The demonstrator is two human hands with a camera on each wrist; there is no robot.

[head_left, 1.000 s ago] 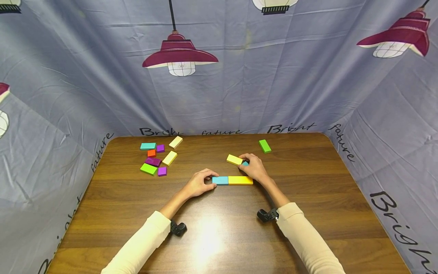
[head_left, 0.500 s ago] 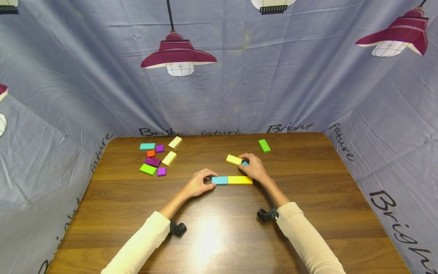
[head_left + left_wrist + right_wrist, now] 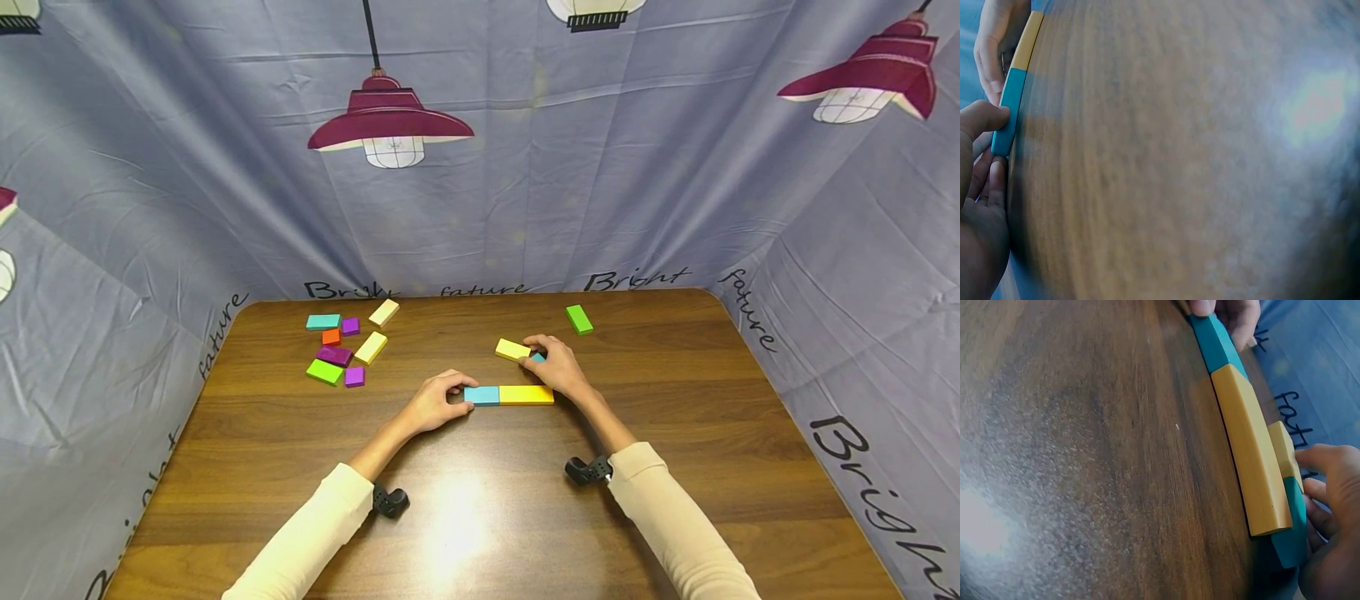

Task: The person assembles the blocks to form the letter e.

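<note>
A teal block (image 3: 482, 395) and a longer yellow block (image 3: 527, 395) lie end to end in a row at the table's middle. My left hand (image 3: 456, 393) pinches the teal block's left end (image 3: 1009, 109) between thumb and fingers. Just behind the row, my right hand (image 3: 542, 354) curls round a second, small teal block (image 3: 1291, 531), which it mostly covers. That block lies against the yellow block's (image 3: 1250, 456) far right end, beside a pale yellow block (image 3: 513, 349).
Several loose blocks lie at the back left, among them a teal one (image 3: 324, 321), a lime one (image 3: 325, 372) and a magenta one (image 3: 334, 355). A green block (image 3: 579, 319) lies alone at the back right. Printed cloth walls (image 3: 480, 208) enclose the wooden table (image 3: 480, 517).
</note>
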